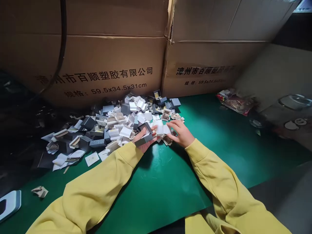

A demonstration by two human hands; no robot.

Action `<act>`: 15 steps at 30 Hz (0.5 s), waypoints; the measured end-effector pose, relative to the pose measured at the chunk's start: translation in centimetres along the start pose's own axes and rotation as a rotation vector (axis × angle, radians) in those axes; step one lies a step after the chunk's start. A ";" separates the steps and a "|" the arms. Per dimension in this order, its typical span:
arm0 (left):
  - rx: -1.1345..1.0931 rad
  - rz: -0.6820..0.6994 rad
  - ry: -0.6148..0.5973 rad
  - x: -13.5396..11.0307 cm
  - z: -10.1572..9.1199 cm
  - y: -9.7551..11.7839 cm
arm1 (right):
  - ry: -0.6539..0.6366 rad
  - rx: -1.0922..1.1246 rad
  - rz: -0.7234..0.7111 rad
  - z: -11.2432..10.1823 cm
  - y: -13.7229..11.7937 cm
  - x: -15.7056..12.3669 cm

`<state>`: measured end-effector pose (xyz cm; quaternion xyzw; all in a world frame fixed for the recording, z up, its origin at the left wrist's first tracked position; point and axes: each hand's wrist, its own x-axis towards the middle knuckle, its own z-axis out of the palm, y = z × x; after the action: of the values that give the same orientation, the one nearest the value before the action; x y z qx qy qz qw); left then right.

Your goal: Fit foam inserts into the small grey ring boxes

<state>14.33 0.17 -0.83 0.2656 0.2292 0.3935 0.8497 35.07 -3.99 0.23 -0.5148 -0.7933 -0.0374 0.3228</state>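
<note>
My left hand (pixel 147 145) is closed around a small dark grey box (pixel 144 140) with an open, hollow side. Its fingertips reach a white folded card piece (pixel 160 128) just to the right. My right hand (pixel 182 132) grips that card piece by its right edge, thumb and forefinger bent around it. Brownish folded card scraps (pixel 167 140) lie under the right fingertips. Behind and left of both hands spreads a heap of white card inserts (pixel 126 131) and dark grey boxes (pixel 88 123).
Two large cardboard cartons (pixel 117 55) stand along the back of the green table (pixel 165 195). At the right are a crumpled plastic packet (pixel 235 100) and a clear container (pixel 292 107). A white device (pixel 11 204) and a card scrap (pixel 40 191) lie at the front left.
</note>
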 end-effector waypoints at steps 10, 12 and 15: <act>0.040 -0.081 -0.003 -0.5 0.2 0.0 | 0.089 0.116 0.000 1.3 -1.4 -0.4; 0.050 -0.074 0.023 -0.5 0.3 0.0 | 0.071 0.189 0.036 1.4 -1.7 -0.6; 0.059 -0.071 0.071 -0.5 0.4 0.0 | 0.054 0.275 0.088 1.5 -2.1 -0.6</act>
<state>14.29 -0.34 -0.41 0.2680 0.2799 0.3655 0.8463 32.75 -4.93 -0.70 -0.4989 -0.7586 0.0723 0.4128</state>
